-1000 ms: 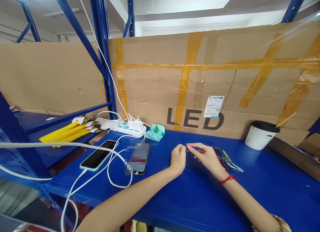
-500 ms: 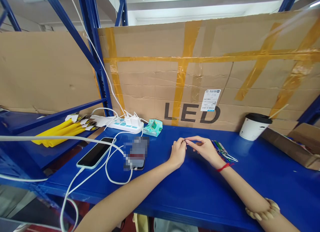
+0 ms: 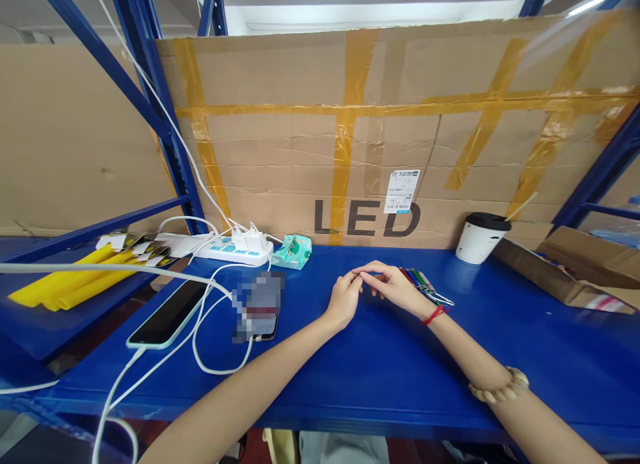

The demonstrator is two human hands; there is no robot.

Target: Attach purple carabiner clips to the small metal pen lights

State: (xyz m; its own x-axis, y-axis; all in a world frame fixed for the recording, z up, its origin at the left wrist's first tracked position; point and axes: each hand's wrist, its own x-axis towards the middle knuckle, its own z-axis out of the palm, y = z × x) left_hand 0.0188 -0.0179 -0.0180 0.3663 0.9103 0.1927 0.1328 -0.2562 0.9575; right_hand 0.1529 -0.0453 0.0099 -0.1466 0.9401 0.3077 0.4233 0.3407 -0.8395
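Note:
My left hand (image 3: 345, 299) is closed above the blue table, its fingers curled in toward the thumb. My right hand (image 3: 393, 289) meets it from the right, thumb and forefinger pinched together at the left fingertips. Whatever sits between the fingers is too small or hidden to name. Just behind my right wrist lie several slim coloured pieces with shiny metal ends (image 3: 425, 285), partly covered by the hand. A red cord (image 3: 436, 315) circles that wrist, and a beaded bracelet (image 3: 500, 387) sits farther up the forearm.
On the left, a phone (image 3: 170, 314) and a second, blurred phone (image 3: 264, 301) trail white cables. Behind them are a white power strip (image 3: 235, 251) and a green packet (image 3: 293, 252). A lidded paper cup (image 3: 480, 241) and an open cardboard box (image 3: 565, 277) stand at right; cardboard (image 3: 280, 164) walls the back.
The camera view has shifted, so the table things appear farther left and more of the box shows. Both hands stay together, with the right fingers now lying closer over the left fingertips.

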